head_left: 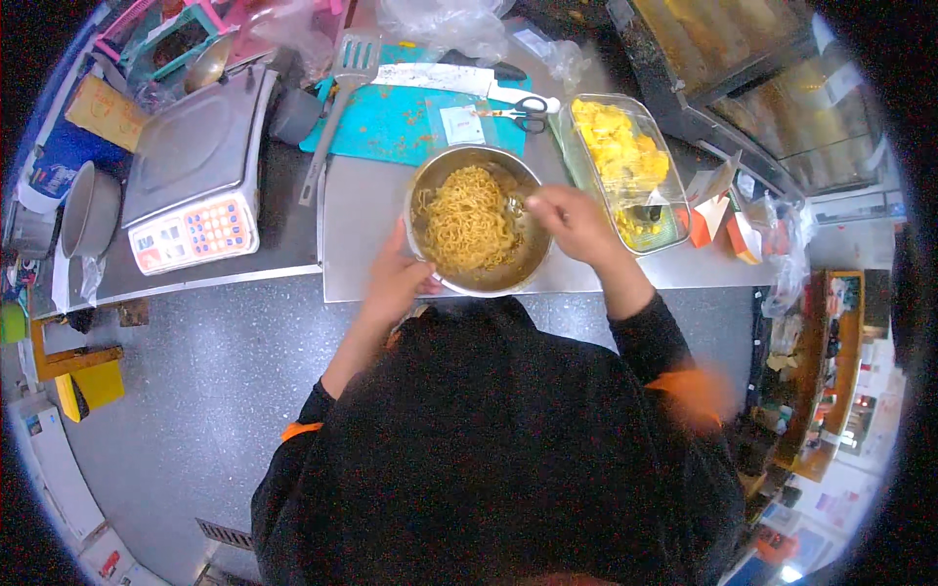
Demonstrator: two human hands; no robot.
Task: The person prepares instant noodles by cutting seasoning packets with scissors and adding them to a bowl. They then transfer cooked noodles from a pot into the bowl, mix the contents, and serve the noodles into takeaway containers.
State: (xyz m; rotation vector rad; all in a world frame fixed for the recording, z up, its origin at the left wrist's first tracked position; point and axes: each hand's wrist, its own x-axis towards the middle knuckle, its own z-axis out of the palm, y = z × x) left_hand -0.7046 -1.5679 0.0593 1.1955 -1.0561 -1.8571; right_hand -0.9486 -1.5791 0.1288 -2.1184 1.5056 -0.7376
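A round metal bowl [538,256] holding cooked noodles [469,216] stands at the front edge of the steel counter. My left hand [401,275] grips the bowl's rim at its lower left, fingers on the outside. Over the bowl's right side, my right hand [575,223] is closed around the handle of a metal utensil [517,207], perhaps a spoon, whose end is among the noodles. Close to the right lies a clear rectangular container [685,238] with yellow pieces in it and plastic wrap over part of it. Behind the bowl is a turquoise cutting board [381,124].
A large knife [440,75], scissors [529,115] and a white packet [462,125] lie on the board. A slotted turner [333,124] rests over its left edge. Further left stand a digital scale [194,146] and a metal pot [89,212]. Opened cartons [707,212] are at the right.
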